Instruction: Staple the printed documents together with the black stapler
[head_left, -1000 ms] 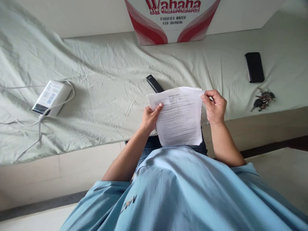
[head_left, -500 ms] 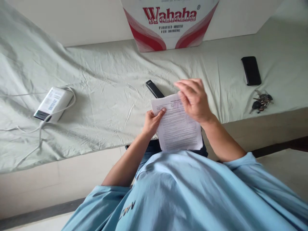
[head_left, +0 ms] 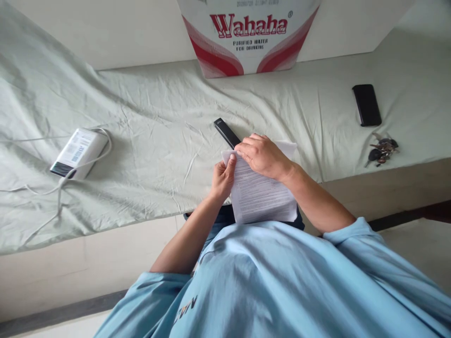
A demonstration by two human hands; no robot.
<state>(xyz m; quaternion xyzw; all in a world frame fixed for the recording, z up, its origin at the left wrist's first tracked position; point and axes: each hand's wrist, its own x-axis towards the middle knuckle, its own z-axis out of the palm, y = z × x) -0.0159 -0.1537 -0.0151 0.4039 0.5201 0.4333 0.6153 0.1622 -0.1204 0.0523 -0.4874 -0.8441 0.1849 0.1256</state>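
Printed sheets of paper (head_left: 266, 199) lie over my lap at the table's front edge. My left hand (head_left: 223, 177) pinches their upper left corner, thumb on top and fingers underneath. Across the top of the sheets reaches my right hand (head_left: 262, 155), its fingertips at that same corner, close to the left thumb. Its fingers are bent together there; whether a sheet edge is between them is partly hidden. Just beyond the hands a slim black stapler-like object (head_left: 226, 131) rests on the cloth, its near end hidden by the paper and right hand.
A pale green cloth (head_left: 155, 141) covers the table. At the back stands a Wahaha water carton (head_left: 250, 51). On the left is a white boxy device (head_left: 79, 152) with a cable. To the right lie a black phone (head_left: 367, 104) and a bunch of keys (head_left: 382, 149).
My right hand has come down and left from above the sheets' upper right side to their upper left corner. My left hand keeps its pinch on the paper.
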